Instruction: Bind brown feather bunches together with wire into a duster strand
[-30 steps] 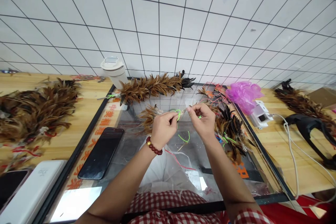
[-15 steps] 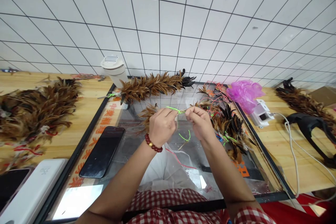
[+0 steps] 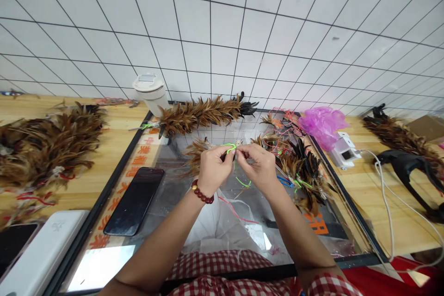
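Note:
My left hand (image 3: 215, 171), with a dark red bead bracelet at its wrist, is closed in a pinch on a small bunch of brown feathers (image 3: 194, 153), which fan out behind it to the left. A bright green string (image 3: 229, 146) loops around the bunch by my left fingertips. My right hand (image 3: 258, 164) meets the left one, its thumb and finger pinched at the green string; the exact grip is hidden by the fingers. Below the hands, a loose green string piece (image 3: 243, 182) lies on the glass tabletop (image 3: 166, 203).
A long feather garland (image 3: 204, 115) lies at the back beside a white lidded cup (image 3: 151, 92). Loose feathers (image 3: 305, 166) and red strings lie at right, near a pink plastic bag (image 3: 322, 126) and white device (image 3: 344, 150). A phone (image 3: 135, 201) and power bank (image 3: 45, 252) are at left.
My right hand has moved left, closer to my left hand, and its fingers have turned inward. The green string now curls in a loop at the fingertips.

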Demonstrator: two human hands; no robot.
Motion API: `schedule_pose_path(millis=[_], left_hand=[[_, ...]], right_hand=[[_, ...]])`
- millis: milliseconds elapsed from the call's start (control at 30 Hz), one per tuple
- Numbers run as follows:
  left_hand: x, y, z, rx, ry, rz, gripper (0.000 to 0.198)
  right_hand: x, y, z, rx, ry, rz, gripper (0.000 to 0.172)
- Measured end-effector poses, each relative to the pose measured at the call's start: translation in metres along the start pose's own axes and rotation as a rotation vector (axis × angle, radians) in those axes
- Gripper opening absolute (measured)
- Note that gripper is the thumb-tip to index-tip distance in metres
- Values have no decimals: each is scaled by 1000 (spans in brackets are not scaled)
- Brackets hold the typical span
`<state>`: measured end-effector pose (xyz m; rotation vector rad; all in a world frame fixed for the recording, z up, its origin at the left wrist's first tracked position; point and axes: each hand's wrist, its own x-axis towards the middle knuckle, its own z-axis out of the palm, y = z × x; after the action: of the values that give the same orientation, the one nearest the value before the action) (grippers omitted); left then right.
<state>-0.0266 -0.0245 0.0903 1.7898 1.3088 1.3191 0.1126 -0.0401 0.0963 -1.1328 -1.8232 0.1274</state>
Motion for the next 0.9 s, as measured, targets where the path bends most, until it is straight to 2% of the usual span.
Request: schedule_pose_path(millis=[133,267,333,400,467,600,700,767,800,900], left_hand=[[-1,3,0,32,-19,65,19],[-2,5,-3,71,-83,118,26],[-1,5,-2,28,-97,100,24],[0,3,0,-105,-105,5,21],[1,0,3,-312,-133,-174,19],[7,-4,-1,-710,-325,-549,26],[15,-7,-19,-826,-491,-601,27],[22,-11,-36,-715,-538,-519,27],[26,-14,-45,-570,-547,-440,27],[33,-24,-65,-49,-491,-167,22]], right_hand=[[-2,6,2,-42,-6,8,14],[-1,7,-2,-132,-102,39,14],[0,7,-2,-204,-129,42,13],[0,5,0,-258,-127,47,11],[0,4,3,-269,-109,73,8],[1,9,6,-225,-41,155,4],[6,25,-10,-194,138,252,1],[11,39,-29,-138,258,355,1],[13,44,-39,-96,286,399,2],[16,51,-59,-21,194,436,5]])
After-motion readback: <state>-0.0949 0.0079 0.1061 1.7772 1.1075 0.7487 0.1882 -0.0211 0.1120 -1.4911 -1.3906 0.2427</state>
